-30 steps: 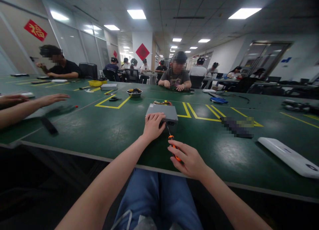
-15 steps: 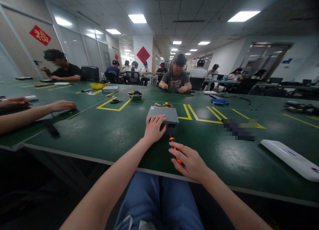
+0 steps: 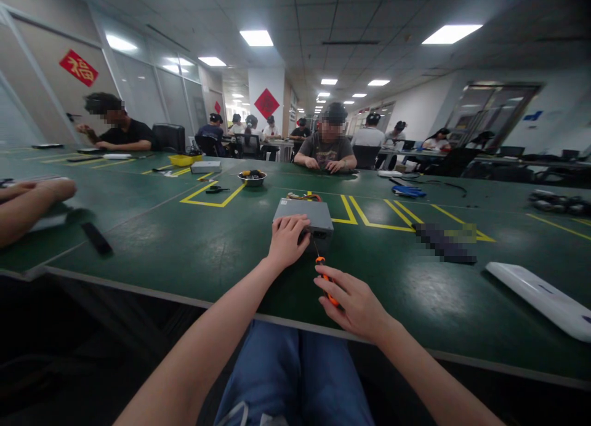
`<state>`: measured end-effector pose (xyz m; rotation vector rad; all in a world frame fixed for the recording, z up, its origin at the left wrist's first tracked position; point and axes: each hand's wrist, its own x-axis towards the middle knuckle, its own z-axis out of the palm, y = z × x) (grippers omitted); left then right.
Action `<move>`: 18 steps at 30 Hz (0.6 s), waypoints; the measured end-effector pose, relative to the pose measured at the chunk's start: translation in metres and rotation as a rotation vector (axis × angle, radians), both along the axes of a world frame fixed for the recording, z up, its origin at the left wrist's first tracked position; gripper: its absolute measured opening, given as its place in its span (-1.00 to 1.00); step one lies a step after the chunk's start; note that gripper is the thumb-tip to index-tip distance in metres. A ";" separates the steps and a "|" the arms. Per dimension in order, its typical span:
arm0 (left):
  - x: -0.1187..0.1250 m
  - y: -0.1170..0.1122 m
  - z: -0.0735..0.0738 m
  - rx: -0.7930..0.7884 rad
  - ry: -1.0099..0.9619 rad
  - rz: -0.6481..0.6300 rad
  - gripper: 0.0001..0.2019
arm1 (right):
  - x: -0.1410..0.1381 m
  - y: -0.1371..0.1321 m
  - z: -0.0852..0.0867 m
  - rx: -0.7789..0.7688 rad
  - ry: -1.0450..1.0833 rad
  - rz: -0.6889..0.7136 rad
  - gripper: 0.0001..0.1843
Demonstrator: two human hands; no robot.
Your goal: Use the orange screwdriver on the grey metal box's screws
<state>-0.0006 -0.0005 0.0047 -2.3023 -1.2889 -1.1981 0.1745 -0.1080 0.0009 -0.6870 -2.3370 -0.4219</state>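
We hold steady: left hand [image 3: 287, 242] on the gray box [image 3: 302, 214], fingers apart; right hand [image 3: 353, 304] fingers clamped on the orange screwdriver [image 3: 327, 281].

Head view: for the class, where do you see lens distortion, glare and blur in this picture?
Head view: the wide lens stretches the near forearms and slants the edge of the green workbench; ceiling light panels leave pale glare on the bench right of the right hand; the orange screwdriver looks fairly sharp; a pixelated block hides one item.
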 end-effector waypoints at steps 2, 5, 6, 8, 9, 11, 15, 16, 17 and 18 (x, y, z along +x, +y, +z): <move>0.000 0.000 0.000 -0.002 0.000 0.001 -0.75 | 0.000 0.000 0.001 -0.003 -0.003 -0.001 -0.73; 0.000 0.000 0.000 0.001 -0.002 -0.002 -0.76 | 0.000 -0.001 0.005 -0.046 -0.041 0.006 -0.66; 0.000 0.000 0.000 0.001 -0.002 -0.001 -0.76 | -0.001 -0.001 0.007 -0.070 -0.062 0.013 -0.62; 0.001 0.001 0.000 -0.001 -0.001 0.005 -0.76 | -0.004 0.001 0.011 -0.102 -0.110 0.038 -0.58; 0.001 0.001 -0.001 -0.003 0.001 0.010 -0.76 | -0.007 0.003 0.011 -0.097 -0.124 0.049 -0.58; 0.001 0.001 -0.001 -0.007 0.007 0.019 -0.75 | -0.012 0.007 0.009 -0.054 -0.117 0.060 -0.58; 0.001 0.001 -0.001 -0.011 0.011 0.013 -0.76 | -0.017 0.014 0.001 0.010 0.064 0.076 -0.65; 0.001 0.001 -0.001 -0.009 0.010 0.009 -0.76 | -0.017 0.014 0.000 0.000 0.099 0.075 -0.66; 0.001 0.001 -0.001 -0.008 0.009 0.007 -0.77 | -0.016 0.014 -0.001 -0.019 0.112 0.073 -0.67; 0.001 0.001 -0.001 -0.008 0.007 0.007 -0.77 | -0.015 0.012 0.000 -0.039 0.109 0.071 -0.67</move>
